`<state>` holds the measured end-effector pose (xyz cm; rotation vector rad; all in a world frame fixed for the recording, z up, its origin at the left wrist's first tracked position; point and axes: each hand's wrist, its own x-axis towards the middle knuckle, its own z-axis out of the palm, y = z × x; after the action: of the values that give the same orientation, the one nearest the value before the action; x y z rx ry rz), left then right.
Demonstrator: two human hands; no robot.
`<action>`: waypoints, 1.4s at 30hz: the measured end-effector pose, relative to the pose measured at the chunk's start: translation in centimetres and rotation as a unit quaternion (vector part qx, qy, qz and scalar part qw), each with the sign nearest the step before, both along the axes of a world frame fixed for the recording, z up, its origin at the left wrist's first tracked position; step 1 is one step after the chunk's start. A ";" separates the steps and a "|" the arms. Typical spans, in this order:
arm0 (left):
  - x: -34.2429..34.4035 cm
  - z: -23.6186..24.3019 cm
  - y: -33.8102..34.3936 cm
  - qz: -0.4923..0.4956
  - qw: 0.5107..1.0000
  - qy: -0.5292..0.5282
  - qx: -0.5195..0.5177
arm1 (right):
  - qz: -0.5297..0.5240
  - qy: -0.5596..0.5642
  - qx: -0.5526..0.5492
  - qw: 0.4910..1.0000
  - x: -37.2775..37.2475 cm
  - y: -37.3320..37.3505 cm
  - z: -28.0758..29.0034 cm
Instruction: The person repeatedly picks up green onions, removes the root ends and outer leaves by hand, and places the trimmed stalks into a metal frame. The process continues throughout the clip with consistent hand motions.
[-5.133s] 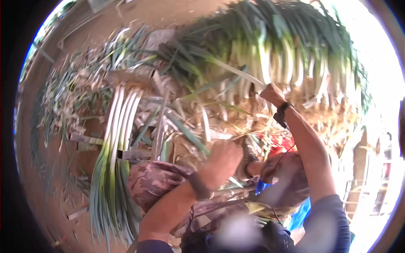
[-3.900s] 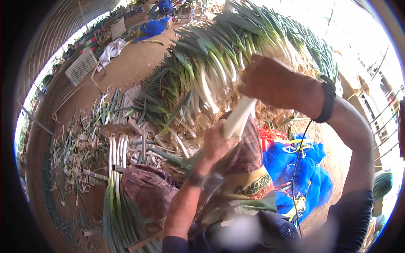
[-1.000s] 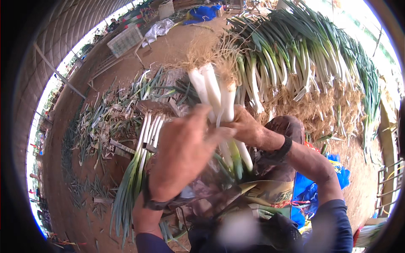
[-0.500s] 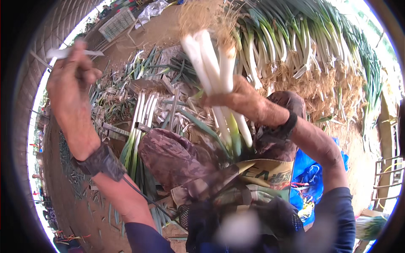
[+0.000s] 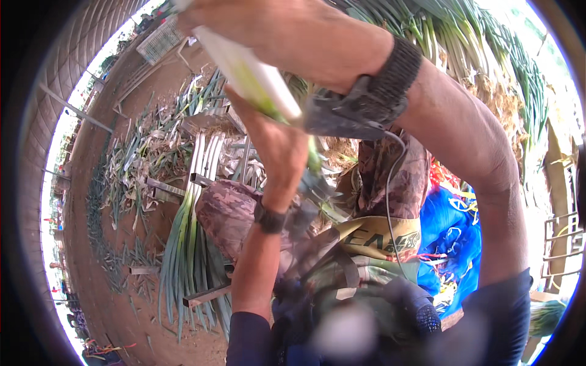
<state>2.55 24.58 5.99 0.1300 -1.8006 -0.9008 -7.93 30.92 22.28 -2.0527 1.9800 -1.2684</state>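
Note:
A bunch of white-stemmed leeks (image 5: 247,70) slants from the top edge toward the centre, with pale green lower down. My right hand (image 5: 238,21) is closed on its upper end at the top of the view; the fingers are blurred and partly out of sight. Lower on the bunch, my left hand (image 5: 274,146) grips it from beneath, fingers largely hidden behind the stems. Behind my left forearm, several cleaned leeks (image 5: 204,155) lie side by side on a metal bar frame (image 5: 162,186), their leaves hanging down. My knees, in camouflage trousers (image 5: 229,213), are below my hands.
A long pile of untrimmed leeks (image 5: 464,55) fills the upper right. Leaf trimmings (image 5: 131,158) litter the dirt floor at left. Blue plastic (image 5: 445,238) with ties lies beside my right leg. A pale crate (image 5: 155,43) stands at upper left; railings (image 5: 561,250) are at far right.
My left hand has come from the far left onto the leek bunch. My right hand has risen up and leftward, and the bunch now tilts toward the upper left.

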 end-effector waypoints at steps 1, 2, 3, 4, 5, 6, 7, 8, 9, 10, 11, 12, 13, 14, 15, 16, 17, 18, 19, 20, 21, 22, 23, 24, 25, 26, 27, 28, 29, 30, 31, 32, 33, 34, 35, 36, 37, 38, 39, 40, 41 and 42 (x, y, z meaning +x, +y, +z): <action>-0.4 0.2 -0.7 -0.060 0.993 0.046 0.089 | 0.002 -0.003 0.005 1.000 0.3 0.1 -0.1; -0.4 0.7 -1.6 -0.068 0.993 0.061 0.077 | 0.007 -0.010 0.007 1.000 0.4 0.2 -0.1; -0.2 1.3 -2.6 -0.060 0.994 0.050 0.070 | 0.011 -0.019 0.007 1.000 0.6 0.6 -0.1; 0.3 2.0 -3.2 -0.081 0.994 0.059 0.047 | 0.012 -0.027 0.009 1.000 0.6 1.0 0.0; 0.8 3.1 -4.0 -0.043 0.998 0.045 -0.001 | 0.012 -0.037 0.010 0.999 0.6 1.5 0.0; 1.3 4.6 -5.0 0.002 0.996 0.035 -0.087 | 0.015 -0.050 0.009 0.999 0.4 2.0 0.2; 1.8 5.9 -5.2 0.029 0.987 0.027 -0.156 | 0.017 -0.064 0.006 0.998 0.4 2.5 0.4; 2.3 7.3 -5.5 0.052 0.981 0.041 -0.183 | 0.021 -0.080 0.005 0.997 0.2 2.9 0.7; 2.8 8.6 -5.6 0.054 0.981 0.042 -0.183 | 0.027 -0.095 0.001 0.995 0.1 3.2 0.9; 3.5 10.3 -6.2 0.075 0.976 0.038 -0.201 | 0.034 -0.111 -0.005 0.993 0.1 3.3 1.1; 4.3 12.2 -6.9 0.098 0.970 0.032 -0.220 | 0.044 -0.129 -0.011 0.991 0.2 3.3 1.4; 5.3 14.0 -7.6 0.153 0.947 0.029 -0.280 | 0.063 -0.146 -0.018 0.987 0.3 3.2 1.8; 6.5 15.9 -8.3 0.204 0.932 0.021 -0.300 | 0.086 -0.164 -0.026 0.982 0.4 2.8 2.2; 7.7 17.7 -9.1 0.256 0.913 0.013 -0.317 | 0.112 -0.181 -0.032 0.976 0.6 2.3 2.7; 9.0 19.5 -10.0 0.305 0.906 0.006 -0.295 | 0.141 -0.198 -0.040 0.969 0.8 1.5 3.2; 11.0 21.2 -10.7 0.360 0.864 -0.024 -0.352 | 0.173 -0.215 -0.046 0.960 0.9 0.6 3.8; 13.2 22.2 -11.3 0.429 0.842 -0.100 -0.311 | 0.204 -0.231 -0.052 0.950 1.1 -0.5 4.3; 15.1 23.3 -12.0 0.462 0.814 -0.147 -0.319 | 0.238 -0.250 -0.058 0.937 1.1 -1.8 4.7; 17.1 24.3 -12.9 0.492 0.783 -0.194 -0.326 | 0.268 -0.265 -0.058 0.924 1.0 -3.2 5.1; 19.1 24.3 -13.8 0.496 0.767 -0.221 -0.340 | 0.298 -0.285 -0.058 0.909 0.8 -4.9 5.1; 21.4 23.9 -14.7 0.497 0.753 -0.249 -0.353 | 0.328 -0.309 -0.058 0.891 0.5 -6.9 4.7; 23.8 23.4 -15.8 0.482 0.740 -0.267 -0.387 | 0.347 -0.333 -0.048 0.875 0.3 -8.9 3.6; 26.3 22.7 -17.0 0.508 0.716 -0.324 -0.352 | 0.362 -0.356 -0.031 0.861 -0.1 -11.1 2.2; 28.8 21.8 -18.5 0.518 0.691 -0.372 -0.339 | 0.364 -0.371 -0.012 0.854 -0.7 -13.3 0.1; 31.4 20.7 -19.9 0.526 0.668 -0.439 -0.290 | 0.313 -0.263 -0.011 0.913 -0.9 -15.4 -3.4; 33.9 19.4 -21.2 0.520 0.649 -0.490 -0.261 | 0.233 -0.144 0.004 0.962 -1.5 -16.9 -6.9; 36.1 17.7 -22.6 0.509 0.629 -0.523 -0.266 | 0.226 -0.129 0.065 0.963 -3.1 -17.3 -10.3; 37.7 15.9 -24.2 0.515 0.593 -0.579 -0.217 | 0.170 -0.193 0.134 0.957 -4.5 -17.5 -14.1; 39.3 13.5 -24.8 0.482 0.606 -0.615 -0.147 | 0.175 -0.301 0.191 0.918 -5.9 -17.6 -17.9; 40.0 11.0 -25.9 0.434 0.621 -0.648 -0.081 | 0.110 -0.487 0.236 0.833 -6.6 -17.7 -22.2; 40.3 8.6 -26.5 0.390 0.638 -0.664 -0.033 | 0.121 -0.293 0.310 0.896 -7.1 -18.3 -26.1; 39.9 5.5 -26.9 0.379 0.630 -0.678 -0.006 | 0.133 -0.266 0.315 0.901 -7.0 -18.4 -30.1; 38.9 2.8 -27.6 0.314 0.656 -0.673 0.135 | 0.163 -0.313 0.321 0.879 -6.7 -18.6 -33.7; 38.0 0.6 -28.1 0.251 0.666 -0.687 0.145 | 0.154 -0.499 0.321 0.790 -6.2 -18.9 -36.9; 36.4 -2.1 -28.5 0.207 0.684 -0.678 0.174 | 0.153 -0.624 0.319 0.697 -5.6 -19.3 -39.7; 34.7 -4.6 -28.9 0.169 0.712 -0.664 0.155 | 0.162 -0.646 0.298 0.684 -4.1 -19.7 -42.1; 32.6 -7.0 -29.7 0.173 0.671 -0.700 0.170 | 0.197 -0.654 0.305 0.663 -3.0 -20.7 -43.8; 30.6 -9.4 -30.5 0.130 0.672 -0.712 0.159 | 0.260 -0.677 0.281 0.629 -1.7 -21.7 -45.0; 28.5 -11.7 -31.3 0.117 0.649 -0.720 0.219 | 0.264 -0.664 0.282 0.640 -0.5 -22.9 -45.7; 26.9 -13.6 -32.2 0.072 0.632 -0.710 0.302 | 0.239 -0.679 0.285 0.632 0.7 -24.4 -46.0; 24.8 -16.3 -32.3 0.107 0.663 -0.711 0.208 | 0.239 -0.680 0.276 0.636 1.8 -26.1 -46.2; 23.5 -18.5 -32.4 0.099 0.676 -0.699 0.210 | 0.201 -0.683 0.282 0.644 2.9 -27.6 -46.2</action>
<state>26.01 -7.81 -12.50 1.6876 -2.7637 -1.1189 -5.06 3.33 -23.91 -0.6009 0.8528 -1.1773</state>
